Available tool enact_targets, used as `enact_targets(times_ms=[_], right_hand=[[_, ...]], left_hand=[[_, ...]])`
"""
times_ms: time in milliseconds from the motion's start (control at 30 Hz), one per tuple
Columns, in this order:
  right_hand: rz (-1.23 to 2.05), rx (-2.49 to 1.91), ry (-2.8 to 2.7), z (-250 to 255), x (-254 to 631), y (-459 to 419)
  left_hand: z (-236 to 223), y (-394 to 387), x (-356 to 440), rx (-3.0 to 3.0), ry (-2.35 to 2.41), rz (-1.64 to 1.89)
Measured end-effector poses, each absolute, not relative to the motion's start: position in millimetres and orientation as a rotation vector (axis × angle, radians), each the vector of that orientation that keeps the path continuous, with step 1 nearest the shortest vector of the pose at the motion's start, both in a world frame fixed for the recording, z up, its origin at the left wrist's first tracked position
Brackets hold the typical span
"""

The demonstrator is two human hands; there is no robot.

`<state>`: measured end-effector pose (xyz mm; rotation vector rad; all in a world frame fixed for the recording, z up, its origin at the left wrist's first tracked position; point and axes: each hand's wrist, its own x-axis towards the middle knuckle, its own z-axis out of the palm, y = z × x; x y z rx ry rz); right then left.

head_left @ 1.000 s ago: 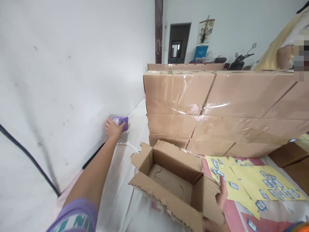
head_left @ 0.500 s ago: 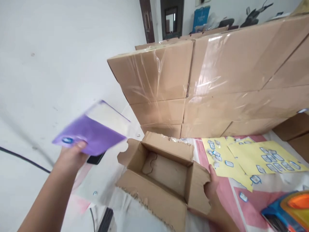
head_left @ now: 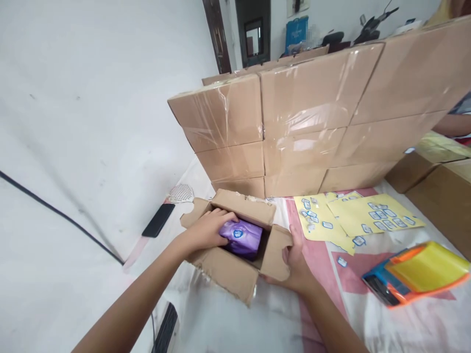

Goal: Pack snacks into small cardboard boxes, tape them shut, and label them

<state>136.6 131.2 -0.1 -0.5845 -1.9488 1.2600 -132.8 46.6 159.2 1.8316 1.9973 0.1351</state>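
The left hand has fingers clamped on a purple pack, the carton around them, its flap clamped in fingers of the right hand.

Left hand gripping purple packet inside open carton, right hand on carton flap, yellow sheets beside

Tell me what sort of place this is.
Probably a room in a home, doubling as storage: stacked cardboard boxes, a pink-and-white cloth spread in front of them, and what looks like a motorbike beyond.
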Motion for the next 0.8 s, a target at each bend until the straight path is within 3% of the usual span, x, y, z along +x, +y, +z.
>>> enact_targets(times_ms=[167, 267, 433, 600, 800], right_hand=[[1.331, -0.587, -1.955, 18.7, 136.0, 129.6], [1.400, -0.557, -1.884, 34.8, 135.8, 129.8], [1.344, -0.398, -1.796, 48.0, 136.8, 131.3], [1.261, -0.317, -1.720, 47.4, 134.7, 127.0], [1.182, -0.360, -1.691, 48.7, 135.1, 130.8]], left_hand=[[186.8, 35.0, -120.2, 1.841, 2.072, -0.041], [196.6, 9.5, -132.3, 1.765, 2.074, 0.208], [128.9, -65.9, -165.0, 1.488, 2.676, 1.194], [59.1, -96.3, -160.3, 1.442, 2.304, 1.204], [53.8, -48.6, -130.4, 1.416, 2.088, 1.655]])
